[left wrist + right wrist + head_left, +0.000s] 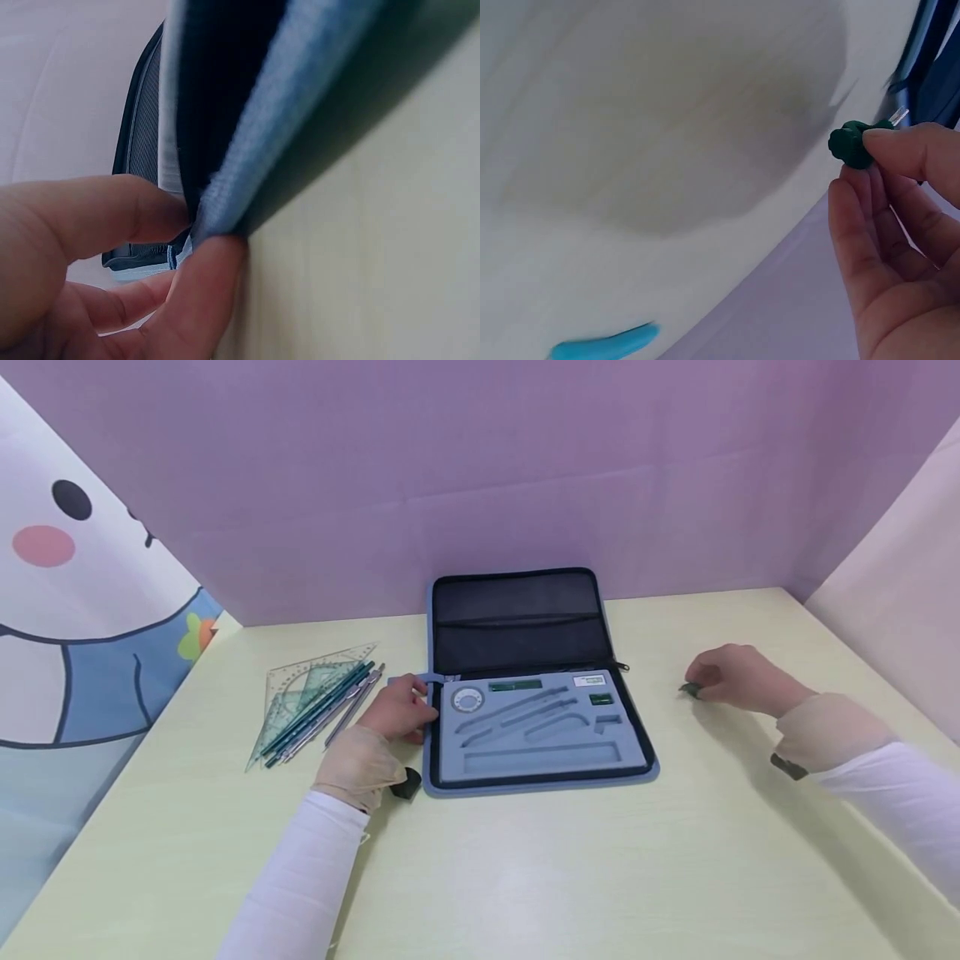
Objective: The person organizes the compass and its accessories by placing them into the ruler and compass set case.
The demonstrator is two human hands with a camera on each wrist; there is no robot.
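Observation:
An unzipped blue geometry set case (pixel 540 792) lies open, its dark mesh lid (pixel 517 618) tilted up at the back. Thumb and fingers of my left hand (pixel 397 706) pinch the case's left edge, with the fabric rim (pixel 247 150) between them in the left wrist view. Over to the right of the case, my right hand (pixel 742 681) holds a small dark green compass attachment (pixel 849 144) between thumb and fingers. It has a ribbed knob and a short metal pin. The grey insert (pixel 540 764) holds a round white disc (pixel 468 699), a white eraser (pixel 589 680) and small green pieces.
Clear set squares and a protractor (pixel 288 681) lie left of the case, partly under several green and silver pencils and metal drawing tools (pixel 322 714). A turquoise object (pixel 607 345) shows low in the right wrist view. A purple curtain (pixel 487 485) hangs behind the table.

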